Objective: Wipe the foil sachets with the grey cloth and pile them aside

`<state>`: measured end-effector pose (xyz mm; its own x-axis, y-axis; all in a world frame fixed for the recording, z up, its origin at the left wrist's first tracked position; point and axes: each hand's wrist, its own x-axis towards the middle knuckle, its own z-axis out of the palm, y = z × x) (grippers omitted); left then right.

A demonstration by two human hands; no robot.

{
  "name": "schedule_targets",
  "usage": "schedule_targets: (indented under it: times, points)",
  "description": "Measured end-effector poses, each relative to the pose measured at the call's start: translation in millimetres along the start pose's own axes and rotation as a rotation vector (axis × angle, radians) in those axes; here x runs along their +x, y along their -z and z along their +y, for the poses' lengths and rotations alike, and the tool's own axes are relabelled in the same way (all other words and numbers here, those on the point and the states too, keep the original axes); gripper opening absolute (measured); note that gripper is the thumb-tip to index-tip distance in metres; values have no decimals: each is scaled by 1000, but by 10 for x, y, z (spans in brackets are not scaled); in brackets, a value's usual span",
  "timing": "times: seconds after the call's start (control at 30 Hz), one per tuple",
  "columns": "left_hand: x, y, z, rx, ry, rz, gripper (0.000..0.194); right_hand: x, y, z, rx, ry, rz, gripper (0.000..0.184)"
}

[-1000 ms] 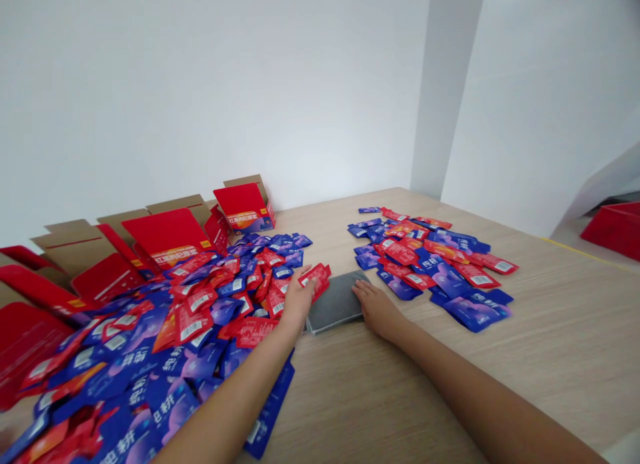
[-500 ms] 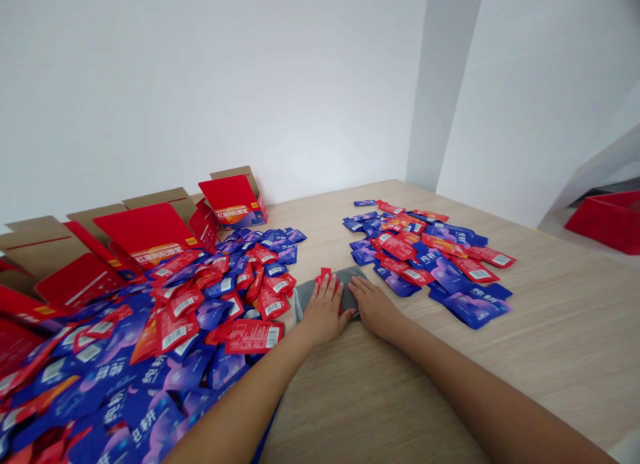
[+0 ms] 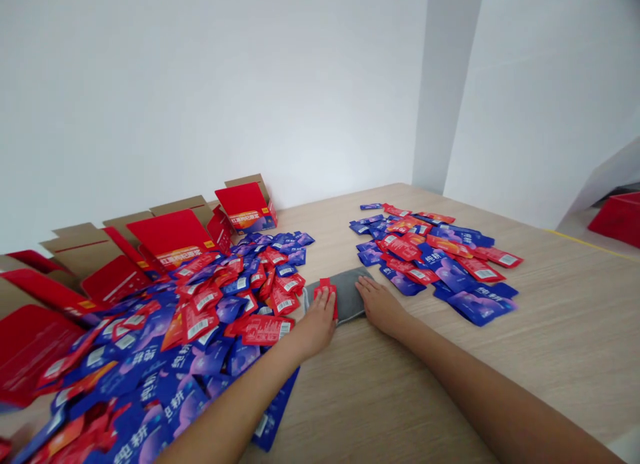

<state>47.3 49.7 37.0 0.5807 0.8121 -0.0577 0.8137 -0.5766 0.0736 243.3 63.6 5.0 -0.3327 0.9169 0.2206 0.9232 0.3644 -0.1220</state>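
Observation:
A grey cloth pad (image 3: 347,292) lies on the wooden table (image 3: 430,377) between two heaps of sachets. My left hand (image 3: 316,323) rests flat on the pad's left part, fingers stretched over several small red sachets (image 3: 329,291) lying on the pad. My right hand (image 3: 380,307) lies flat and open on the pad's right edge, holding nothing. A big heap of red and blue sachets (image 3: 190,317) spreads to the left of my left arm. A smaller heap of red and blue sachets (image 3: 435,257) lies to the right of the pad.
Folded red and brown cardboard boxes (image 3: 165,237) lean in a row behind the left heap, against the white wall. A red box (image 3: 617,219) stands at the far right beyond the table edge. Bare table top lies near me on the right.
My left hand carried the red sachets from the left heap onto the grey pad and flattened over them. The right hand stayed on the pad's right edge.

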Motion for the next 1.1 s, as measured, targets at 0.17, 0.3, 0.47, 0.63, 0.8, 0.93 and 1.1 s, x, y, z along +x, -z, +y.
schedule_targets:
  times: [0.17, 0.3, 0.47, 0.63, 0.8, 0.93, 1.1]
  points:
    - [-52, -178, 181, 40, -67, 32, 59, 3, -43, 15, -18, 12, 17, 53]
    - [25, -252, 165, 6, -93, 90, 56, 14, -69, 5, -42, 9, 6, 52]
    - [293, -190, 43, -120, -41, 115, 54, 23, -101, 1, -71, 8, 25, 51]
    - [410, -63, -83, -315, 58, 234, 49, 21, -74, -3, -48, -10, 1, 51]
    - [397, 20, -283, -501, 224, 459, 36, 31, -74, 13, -26, -1, 18, 50]
    - [326, -2, -371, -512, 288, 513, 42, 31, -67, 25, -31, 21, 17, 49]
    - [170, -96, -305, -377, 110, 358, 47, 15, -33, 7, -37, 28, 8, 48]
